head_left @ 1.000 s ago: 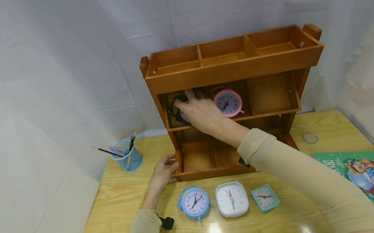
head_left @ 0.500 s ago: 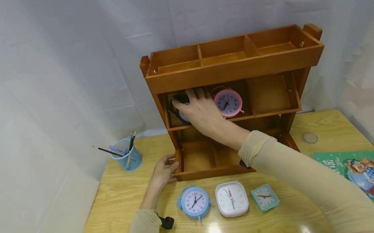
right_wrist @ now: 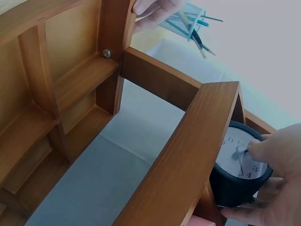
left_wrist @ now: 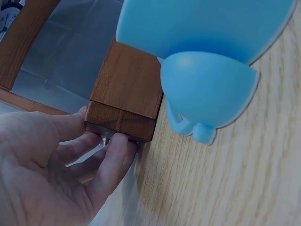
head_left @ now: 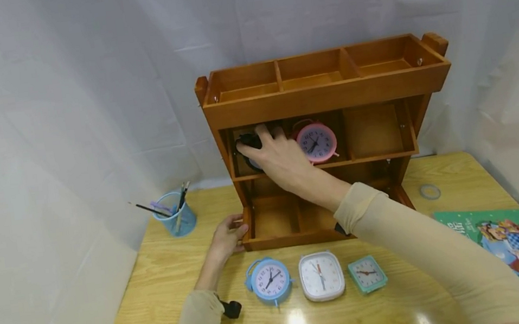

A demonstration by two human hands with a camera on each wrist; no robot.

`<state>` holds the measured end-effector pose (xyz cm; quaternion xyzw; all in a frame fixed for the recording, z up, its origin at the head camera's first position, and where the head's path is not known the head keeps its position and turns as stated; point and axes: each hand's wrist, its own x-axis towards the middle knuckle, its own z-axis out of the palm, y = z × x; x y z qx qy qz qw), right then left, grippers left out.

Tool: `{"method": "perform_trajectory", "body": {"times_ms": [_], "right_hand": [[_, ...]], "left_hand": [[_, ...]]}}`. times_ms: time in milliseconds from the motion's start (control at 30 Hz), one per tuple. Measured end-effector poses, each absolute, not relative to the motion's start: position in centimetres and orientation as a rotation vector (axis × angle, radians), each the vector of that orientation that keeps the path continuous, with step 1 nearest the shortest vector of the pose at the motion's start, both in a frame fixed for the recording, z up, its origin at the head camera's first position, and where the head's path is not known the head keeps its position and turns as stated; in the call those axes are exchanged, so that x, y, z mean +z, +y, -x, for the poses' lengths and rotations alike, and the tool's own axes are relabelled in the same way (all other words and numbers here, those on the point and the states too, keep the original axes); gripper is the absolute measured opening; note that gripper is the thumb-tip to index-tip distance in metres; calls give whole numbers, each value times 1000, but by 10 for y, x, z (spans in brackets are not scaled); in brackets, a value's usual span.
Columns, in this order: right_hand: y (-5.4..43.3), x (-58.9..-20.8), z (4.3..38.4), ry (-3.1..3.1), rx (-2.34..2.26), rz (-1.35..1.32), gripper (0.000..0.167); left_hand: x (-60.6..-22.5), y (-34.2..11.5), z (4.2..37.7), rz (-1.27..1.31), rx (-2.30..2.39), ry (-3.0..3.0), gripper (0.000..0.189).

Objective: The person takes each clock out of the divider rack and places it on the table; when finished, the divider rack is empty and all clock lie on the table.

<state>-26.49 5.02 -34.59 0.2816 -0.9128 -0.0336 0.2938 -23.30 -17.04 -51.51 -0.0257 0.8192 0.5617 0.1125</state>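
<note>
Rack, head view: the wooden rack (head_left: 320, 100) stands on the bench (head_left: 135, 323); blue clock (head_left: 270, 281), white clock (head_left: 321, 277) and green clock (head_left: 368, 273) form a row in front of it.
Black clock, head view: within the rack's middle-tier left compartment, partly covered by the right hand (head_left: 284, 163); pink clock (head_left: 317, 142) occupies the rack's adjoining compartment.
Left grip, left wrist view: left hand (left_wrist: 51, 176) nearly closed, pinching the rack's lower front corner; this bracing should limit shift.
Right grip, right wrist view: spread to the black clock's width, thumb over its rim, fingers at the casing behind the rack's front board.
Clock seating, right wrist view: base contact with the rack cannot be determined; advisable to square the casing, spare the face, and release only once stable.
</note>
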Motion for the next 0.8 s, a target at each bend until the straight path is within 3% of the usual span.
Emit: {"method": "perform_trajectory", "body": {"times_ms": [500,800], "right_hand": [[49,-322,254,-2722,-136,-852,52],[56,-325,256,-2645,72,-865,48]], "left_hand": [[-513,-171,233,72,1665,2389,46],[-515,-171,233,71,1657,2396,45]]}}
